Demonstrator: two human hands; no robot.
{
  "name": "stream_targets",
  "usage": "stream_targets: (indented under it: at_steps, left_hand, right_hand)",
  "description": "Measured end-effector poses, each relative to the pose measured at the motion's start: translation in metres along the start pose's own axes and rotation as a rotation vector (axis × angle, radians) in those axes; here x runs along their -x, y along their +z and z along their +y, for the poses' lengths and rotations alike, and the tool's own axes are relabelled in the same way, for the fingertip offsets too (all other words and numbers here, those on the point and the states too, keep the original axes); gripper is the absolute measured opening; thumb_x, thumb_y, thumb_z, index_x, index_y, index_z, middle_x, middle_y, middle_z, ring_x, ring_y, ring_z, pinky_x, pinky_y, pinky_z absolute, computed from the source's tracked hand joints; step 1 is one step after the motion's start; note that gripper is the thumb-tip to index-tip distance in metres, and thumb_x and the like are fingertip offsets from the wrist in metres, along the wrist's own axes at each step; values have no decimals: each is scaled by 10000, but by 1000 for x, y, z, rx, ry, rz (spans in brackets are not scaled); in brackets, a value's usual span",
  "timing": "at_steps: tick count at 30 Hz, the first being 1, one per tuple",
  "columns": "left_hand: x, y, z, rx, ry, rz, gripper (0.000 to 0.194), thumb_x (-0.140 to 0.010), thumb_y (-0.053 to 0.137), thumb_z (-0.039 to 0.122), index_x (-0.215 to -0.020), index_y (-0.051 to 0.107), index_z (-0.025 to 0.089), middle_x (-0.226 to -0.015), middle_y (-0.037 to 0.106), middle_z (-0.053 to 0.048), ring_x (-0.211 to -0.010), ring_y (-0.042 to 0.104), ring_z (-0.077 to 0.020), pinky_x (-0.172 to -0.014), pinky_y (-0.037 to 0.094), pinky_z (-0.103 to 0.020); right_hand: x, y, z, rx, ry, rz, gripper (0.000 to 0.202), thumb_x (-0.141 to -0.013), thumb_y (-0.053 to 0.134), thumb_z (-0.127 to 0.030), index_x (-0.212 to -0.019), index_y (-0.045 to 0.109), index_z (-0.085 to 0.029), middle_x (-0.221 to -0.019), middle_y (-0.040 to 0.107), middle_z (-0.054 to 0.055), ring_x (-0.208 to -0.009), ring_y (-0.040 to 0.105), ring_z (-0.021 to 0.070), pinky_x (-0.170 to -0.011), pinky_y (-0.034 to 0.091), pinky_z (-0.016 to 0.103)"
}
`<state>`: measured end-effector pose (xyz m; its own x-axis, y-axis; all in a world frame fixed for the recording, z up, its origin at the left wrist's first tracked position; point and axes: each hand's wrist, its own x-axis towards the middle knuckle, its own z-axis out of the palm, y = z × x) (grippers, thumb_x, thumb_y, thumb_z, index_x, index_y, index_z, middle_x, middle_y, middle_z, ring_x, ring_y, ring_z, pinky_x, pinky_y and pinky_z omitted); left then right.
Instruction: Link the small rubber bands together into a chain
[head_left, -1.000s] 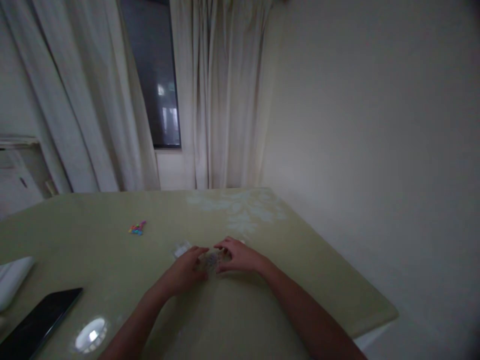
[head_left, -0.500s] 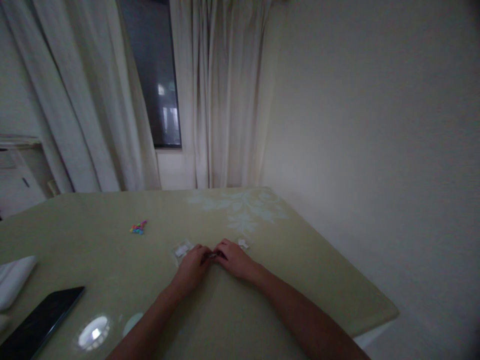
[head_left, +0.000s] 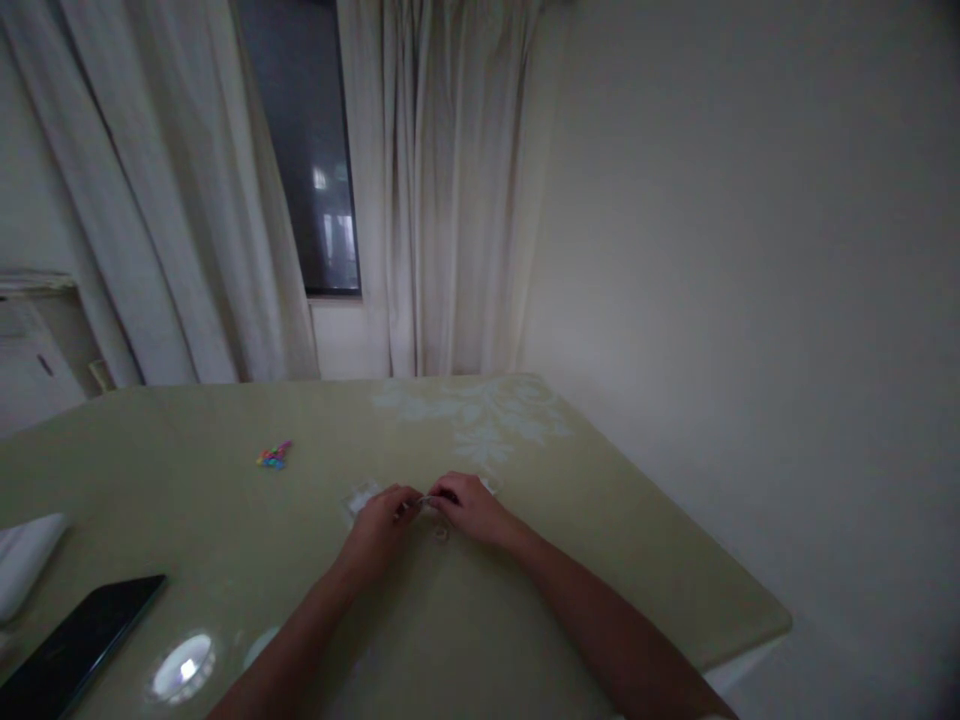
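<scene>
My left hand (head_left: 386, 518) and my right hand (head_left: 469, 503) meet fingertip to fingertip over the middle of the table. Both pinch a thin pale strand (head_left: 425, 499) that spans the small gap between them; its exact kind is too small to tell. Just below the fingers, a small ring-shaped piece (head_left: 441, 534) shows on or near the tabletop. Beside my left hand lies a clear plastic packet (head_left: 358, 498) with something white in it. Another small white piece (head_left: 489, 485) is partly hidden behind my right hand.
Small multicoloured pieces (head_left: 274, 456) lie in a pile at the left on the greenish table (head_left: 622, 540). A dark flat tablet-like device (head_left: 82, 640) and a white object (head_left: 28, 562) are at the near left. The wall (head_left: 712, 300) borders the table's right side.
My hands have lifted slightly and parted a little, showing more of the strand. The small ring-shaped piece now shows below them. My right hand covers more of the white piece.
</scene>
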<state>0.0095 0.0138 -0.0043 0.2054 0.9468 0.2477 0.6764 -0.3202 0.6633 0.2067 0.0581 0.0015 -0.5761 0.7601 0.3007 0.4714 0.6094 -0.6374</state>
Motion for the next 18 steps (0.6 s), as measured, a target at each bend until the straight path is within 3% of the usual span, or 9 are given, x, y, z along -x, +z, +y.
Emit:
stream_targets:
  at_steps: [7,14,16,18]
  left_hand:
    - [-2,-6,-5,152,54,-7,331,-877,486,218,-1068,756,206,-1075,807,-90,-1001,729,-249,-921,533,-354]
    - [-2,-8,-16,251,-5,-31,393,-875,471,231,-1175,722,193,-1139,789,-113,-1061,734,-244,-905,575,-352]
    - [0,-10,-17,227,-17,-34,382,-871,506,255,-1182,721,197,-1161,784,-118,-1081,726,-251,-942,563,-364]
    - [1,-11,-17,162,-39,-44,373,-858,549,270,-1182,723,206,-1194,770,-119,-1069,721,-254,-926,562,-361]
  right_hand:
    - [-1,-6,2,-49,-2,-15,115,-951,665,-198,-963,776,-172,-867,721,30,-796,629,153,-740,448,246]
    - [1,-10,5,-149,20,-45,193,-925,679,-176,-1101,758,-178,-995,740,55,-862,668,164,-783,504,262]
    - [4,-14,7,-116,33,-103,312,-888,755,-266,-1186,730,-174,-1064,718,79,-875,671,180,-793,524,284]
    - [6,-16,9,-41,18,-179,587,-768,877,-352,-1291,679,-172,-1182,673,111,-952,664,214,-863,531,326]
